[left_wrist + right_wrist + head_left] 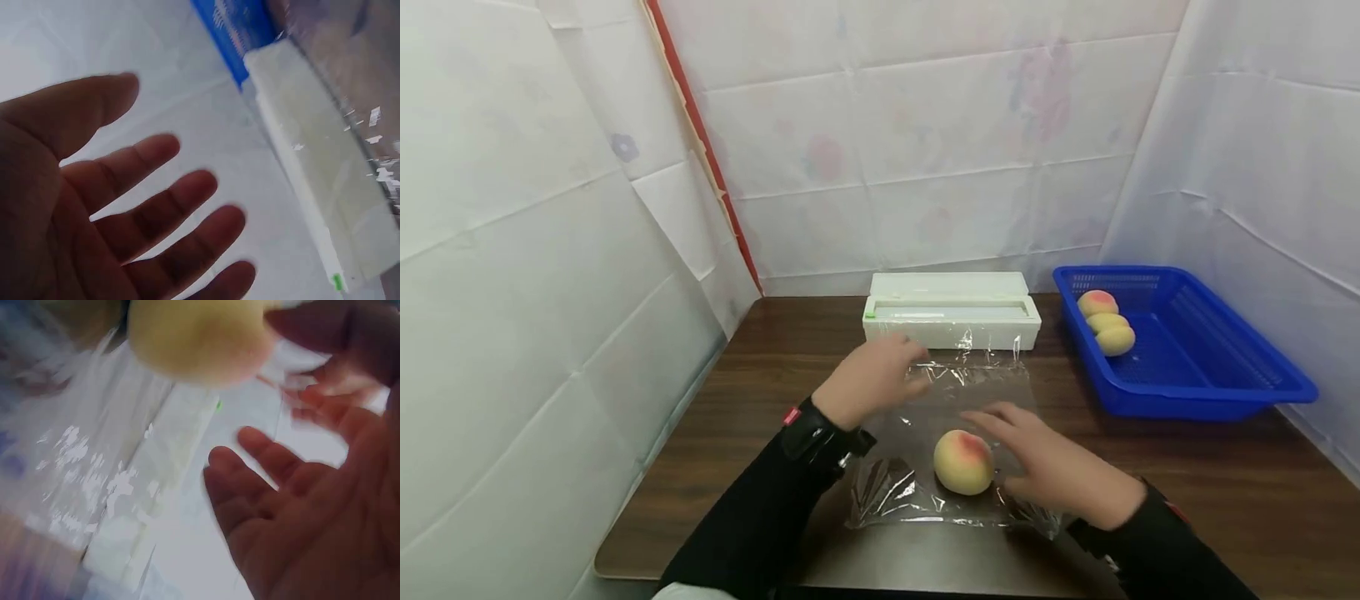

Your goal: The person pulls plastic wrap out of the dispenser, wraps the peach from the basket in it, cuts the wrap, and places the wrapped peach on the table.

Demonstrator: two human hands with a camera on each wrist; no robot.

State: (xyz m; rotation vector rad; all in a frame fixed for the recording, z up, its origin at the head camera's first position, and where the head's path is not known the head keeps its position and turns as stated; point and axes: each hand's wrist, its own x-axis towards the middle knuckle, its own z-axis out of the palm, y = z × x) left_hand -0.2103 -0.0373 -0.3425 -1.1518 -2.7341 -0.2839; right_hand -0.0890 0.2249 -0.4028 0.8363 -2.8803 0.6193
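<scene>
A peach [963, 462], yellow with a red blush, sits on a sheet of clear plastic wrap [917, 417] spread over the table. The wrap runs back to a white wrap dispenser box [952, 323] whose lid stands raised. My left hand [872, 379] hovers over the wrap's left side near the box; its fingers are spread and hold nothing in the left wrist view. Just right of the peach is my right hand [1048, 458], fingers loosely extended. In the right wrist view the thumb comes close to the peach [200, 337]; whether they touch I cannot tell.
A blue plastic basket [1210, 392] stands at the right rear with several peaches [1105, 323] along its left side. White sheeting [925, 150] walls the back and sides of the dark wooden table [722, 467].
</scene>
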